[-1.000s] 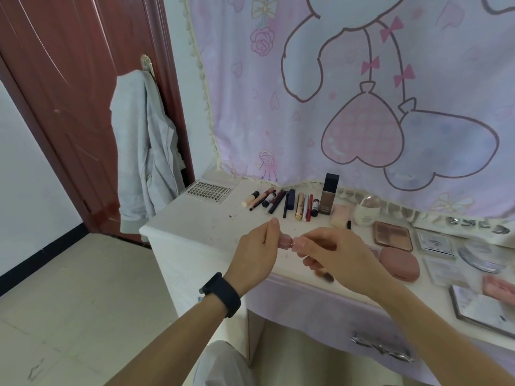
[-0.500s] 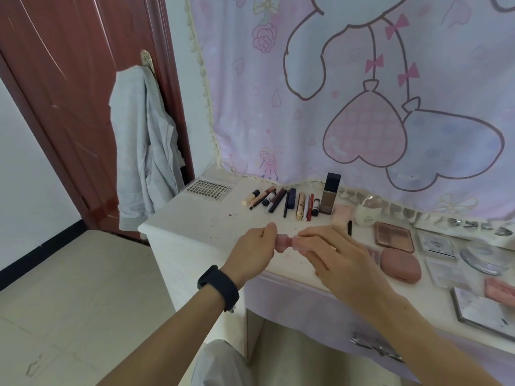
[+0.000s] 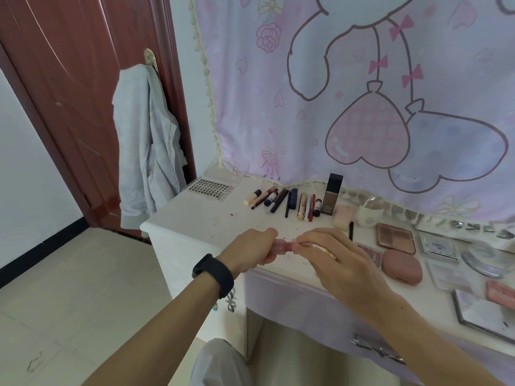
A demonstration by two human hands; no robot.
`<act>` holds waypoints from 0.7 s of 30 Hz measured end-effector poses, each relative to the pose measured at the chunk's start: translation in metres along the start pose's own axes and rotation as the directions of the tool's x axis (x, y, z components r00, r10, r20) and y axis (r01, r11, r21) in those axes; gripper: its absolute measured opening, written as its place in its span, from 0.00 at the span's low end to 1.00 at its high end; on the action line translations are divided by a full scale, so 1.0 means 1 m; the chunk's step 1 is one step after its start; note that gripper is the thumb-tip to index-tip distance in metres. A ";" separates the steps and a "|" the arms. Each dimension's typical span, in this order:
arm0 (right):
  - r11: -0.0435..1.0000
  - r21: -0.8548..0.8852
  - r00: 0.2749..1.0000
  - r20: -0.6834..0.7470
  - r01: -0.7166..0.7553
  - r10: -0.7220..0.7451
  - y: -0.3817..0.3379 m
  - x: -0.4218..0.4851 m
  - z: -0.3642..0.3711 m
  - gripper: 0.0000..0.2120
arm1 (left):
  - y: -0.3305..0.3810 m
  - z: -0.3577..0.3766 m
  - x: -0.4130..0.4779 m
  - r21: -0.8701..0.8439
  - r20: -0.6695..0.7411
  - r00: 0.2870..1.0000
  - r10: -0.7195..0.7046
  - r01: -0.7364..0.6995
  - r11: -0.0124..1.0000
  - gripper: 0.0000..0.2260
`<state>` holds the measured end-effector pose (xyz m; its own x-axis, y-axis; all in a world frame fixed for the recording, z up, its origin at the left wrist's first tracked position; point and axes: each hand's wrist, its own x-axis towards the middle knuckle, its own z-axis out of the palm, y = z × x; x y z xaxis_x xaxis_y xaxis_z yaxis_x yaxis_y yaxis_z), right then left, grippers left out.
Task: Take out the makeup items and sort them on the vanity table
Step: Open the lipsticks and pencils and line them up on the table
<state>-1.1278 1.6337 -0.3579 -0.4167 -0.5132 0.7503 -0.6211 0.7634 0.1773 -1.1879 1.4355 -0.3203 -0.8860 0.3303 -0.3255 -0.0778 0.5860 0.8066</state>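
Observation:
A small pink tube-shaped makeup item [image 3: 283,246] is held between both hands just above the white vanity table [image 3: 200,218]. My left hand [image 3: 250,250] grips its left end and my right hand [image 3: 334,260] pinches its right end; most of the item is hidden by the fingers. Behind them, a row of lipsticks and pencils [image 3: 284,203] lies side by side, next to an upright dark foundation bottle [image 3: 331,195]. To the right lie a rose eyeshadow palette [image 3: 394,238] and a pink compact [image 3: 401,267].
A lash tray [image 3: 210,188] sits at the table's back left corner. A round white jar [image 3: 370,211], flat palettes, a clear lidded dish [image 3: 485,257] and a mirror [image 3: 482,316] fill the right side. A grey garment [image 3: 145,151] hangs on the red door. A drawer handle [image 3: 376,351] is below.
Both hands have lowered toward the table with the pink item between them, and the hands have drawn closer together around it.

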 end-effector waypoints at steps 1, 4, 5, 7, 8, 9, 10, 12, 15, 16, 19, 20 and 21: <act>1.000 -0.004 1.000 -0.008 0.013 -0.013 -0.001 0.000 -0.002 0.13 | -0.001 0.000 0.001 0.002 0.051 0.999 -0.016 0.016 1.000 0.14; 0.997 -0.041 0.997 -0.021 0.070 -0.071 -0.003 0.001 -0.010 0.16 | 0.001 -0.001 0.001 -0.007 0.197 0.976 -0.092 0.095 0.995 0.11; 0.995 -0.049 0.996 -0.021 0.084 -0.085 -0.003 0.002 -0.012 0.14 | 0.002 -0.002 0.000 -0.022 0.230 0.967 -0.111 0.119 0.993 0.11; 0.993 -0.048 0.994 -0.012 0.108 -0.108 0.000 0.002 -0.015 0.13 | 0.004 -0.002 -0.001 -0.056 0.279 0.954 -0.107 0.128 0.990 0.13; 0.993 -0.042 0.994 0.001 0.111 -0.111 0.002 0.002 -0.016 0.13 | 0.003 -0.001 0.000 -0.073 0.289 0.953 -0.090 0.116 0.991 0.14; 0.995 -0.031 0.995 0.016 0.097 -0.097 0.005 0.002 -0.016 0.13 | 0.001 0.000 0.000 -0.098 0.292 0.954 -0.070 0.102 0.990 0.16; 0.998 -0.010 0.997 0.029 0.065 -0.064 0.009 0.001 -0.016 0.10 | 0.000 0.001 0.001 -0.130 0.283 0.958 -0.039 0.079 0.988 0.21; 0.997 0.064 0.999 0.036 -0.044 0.041 0.014 -0.001 -0.015 0.09 | 0.000 0.003 0.000 -0.242 0.250 0.967 0.047 0.016 0.970 0.27; 0.964 0.187 0.981 0.011 -0.191 0.192 0.018 -0.003 -0.015 0.05 | 0.003 0.007 -0.004 -0.414 0.223 0.954 0.202 -0.095 0.905 0.15; 0.948 0.216 0.972 0.006 -0.231 0.236 0.017 -0.003 -0.016 0.05 | 0.004 0.008 -0.005 -0.422 0.197 0.948 0.249 -0.147 0.895 0.13; 0.931 0.224 0.956 0.005 -0.287 0.294 0.018 -0.003 -0.022 0.07 | 0.006 0.013 -0.006 -0.320 0.065 0.944 0.325 -0.288 0.902 0.14; 0.935 0.209 0.957 0.004 -0.286 0.291 0.019 -0.004 -0.023 0.07 | 0.007 0.014 -0.006 -0.285 0.027 0.942 0.334 -0.313 0.906 0.15; 0.943 0.190 0.961 -0.002 -0.272 0.277 0.020 -0.005 -0.024 0.06 | 0.008 0.016 -0.005 -0.257 -0.003 0.941 0.338 -0.327 0.909 0.17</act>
<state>-1.1219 1.6606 -0.3424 -0.5712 -0.2806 0.7714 -0.5989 0.7851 -0.1578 -1.1764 1.4502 -0.3201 -0.8614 0.5069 -0.0325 0.1013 0.2343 0.9669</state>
